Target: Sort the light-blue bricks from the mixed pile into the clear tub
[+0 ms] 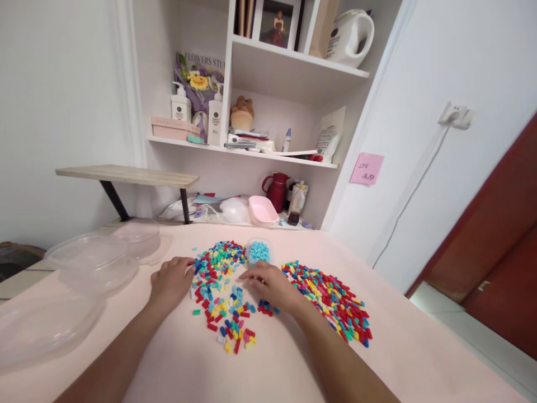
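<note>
My right hand is loosely open, fingers spread over the pale tabletop between two heaps of colored pieces; my left hand rests at the edge of the left heap, its grip unclear to me. The right heap lies beyond my right wrist; a tub of light-blue pieces sits behind.

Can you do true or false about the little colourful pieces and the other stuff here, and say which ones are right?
1. The clear container has light blue pieces in it. True.
2. The left hand is up on a shelf. False: it's down by the colourful loose pieces.
3. The pink tub is next to the red jug. True.
4. The wall note is green. False: it's pink.
</note>
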### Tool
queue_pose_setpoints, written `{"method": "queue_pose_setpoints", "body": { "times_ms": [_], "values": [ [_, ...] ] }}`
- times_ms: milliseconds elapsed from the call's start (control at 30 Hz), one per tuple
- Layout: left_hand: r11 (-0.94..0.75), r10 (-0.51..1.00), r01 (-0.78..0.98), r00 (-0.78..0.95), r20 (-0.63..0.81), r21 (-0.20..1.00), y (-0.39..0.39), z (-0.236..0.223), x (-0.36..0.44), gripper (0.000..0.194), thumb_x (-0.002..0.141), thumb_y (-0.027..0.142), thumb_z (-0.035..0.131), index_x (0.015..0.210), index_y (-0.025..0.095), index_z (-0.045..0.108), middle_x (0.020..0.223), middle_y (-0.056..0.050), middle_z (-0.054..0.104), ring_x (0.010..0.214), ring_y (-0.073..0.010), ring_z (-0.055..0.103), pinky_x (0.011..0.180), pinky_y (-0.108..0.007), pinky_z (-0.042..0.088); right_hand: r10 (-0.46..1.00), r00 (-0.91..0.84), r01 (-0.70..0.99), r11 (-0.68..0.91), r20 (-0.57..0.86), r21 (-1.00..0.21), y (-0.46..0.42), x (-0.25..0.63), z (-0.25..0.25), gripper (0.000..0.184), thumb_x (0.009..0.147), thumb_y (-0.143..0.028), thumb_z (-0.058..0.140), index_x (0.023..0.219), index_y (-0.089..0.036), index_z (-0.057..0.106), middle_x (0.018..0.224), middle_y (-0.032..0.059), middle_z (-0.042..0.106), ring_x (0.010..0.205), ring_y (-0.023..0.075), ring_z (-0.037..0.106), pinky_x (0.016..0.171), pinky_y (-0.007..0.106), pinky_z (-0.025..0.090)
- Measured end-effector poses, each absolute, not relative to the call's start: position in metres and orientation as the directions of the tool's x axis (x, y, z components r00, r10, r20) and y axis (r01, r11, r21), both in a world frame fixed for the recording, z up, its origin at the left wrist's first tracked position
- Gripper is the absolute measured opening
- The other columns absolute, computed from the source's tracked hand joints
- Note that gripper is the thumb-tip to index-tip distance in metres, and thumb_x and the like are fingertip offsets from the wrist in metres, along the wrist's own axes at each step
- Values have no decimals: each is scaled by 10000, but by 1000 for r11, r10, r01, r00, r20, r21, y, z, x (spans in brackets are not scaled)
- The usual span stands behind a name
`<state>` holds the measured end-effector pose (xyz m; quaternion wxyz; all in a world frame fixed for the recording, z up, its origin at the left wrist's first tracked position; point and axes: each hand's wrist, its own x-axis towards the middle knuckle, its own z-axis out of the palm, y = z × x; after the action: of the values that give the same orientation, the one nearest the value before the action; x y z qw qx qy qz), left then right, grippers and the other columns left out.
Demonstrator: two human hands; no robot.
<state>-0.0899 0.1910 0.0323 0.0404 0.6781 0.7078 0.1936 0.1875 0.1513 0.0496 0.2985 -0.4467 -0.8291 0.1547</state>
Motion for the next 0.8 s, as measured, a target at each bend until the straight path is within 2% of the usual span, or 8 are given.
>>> {"method": "queue_pose_setpoints", "body": {
  "times_ms": [100, 167, 333, 500, 800],
  "values": [
    [5, 976, 945, -76, 203, 328, 192, 32, -90, 417, 926, 369, 320, 1207, 321, 624, 1337, -47, 601, 1258, -297, 503, 1016, -500, 384, 817, -458, 677, 575, 350, -459, 152, 186, 42, 420, 900, -88, 516, 1201, -300, 718, 1007, 44, 613, 930, 175, 595, 858, 270, 466],
    [4, 976, 945, -74, 202, 327, 192, 31, -90, 418, 925, 371, 319, 1206, 316, 624, 1338, -47, 600, 1254, -296, 503, 1018, -497, 383, 806, -485, 682, 592, 340, -430, 152, 184, 39, 439, 912, -85, 494, 1219, -313, 709, 1026, 42, 600, 929, 167, 591, 856, 265, 468],
    [5, 977, 948, -73, 203, 319, 192, 32, -90, 421, 927, 368, 311, 1206, 320, 622, 1344, -39, 597, 1265, -293, 493, 1025, -496, 377, 782, -544, 660, 622, 303, -421, 150, 185, 40, 408, 908, -64, 492, 1155, -278, 736, 1069, 50, 623, 966, 171, 610, 873, 271, 475],
    [10, 977, 949, -77, 198, 316, 193, 31, -91, 416, 927, 367, 320, 1209, 322, 622, 1348, -41, 597, 1258, -300, 500, 1017, -499, 386, 812, -511, 691, 583, 282, -428, 150, 193, 48, 270, 919, -122, 526, 1035, -228, 745, 1023, 54, 661, 957, 180, 625, 870, 280, 478],
    [8, 973, 950, -79, 218, 312, 193, 31, -90, 404, 920, 360, 343, 1190, 339, 643, 1323, -35, 615, 1240, -286, 522, 1018, -488, 393, 840, -496, 729, 540, 220, -421, 150, 193, 49, 286, 822, -179, 669, 1088, -249, 746, 939, 34, 688, 876, 177, 630, 799, 260, 463]
  ]
}}
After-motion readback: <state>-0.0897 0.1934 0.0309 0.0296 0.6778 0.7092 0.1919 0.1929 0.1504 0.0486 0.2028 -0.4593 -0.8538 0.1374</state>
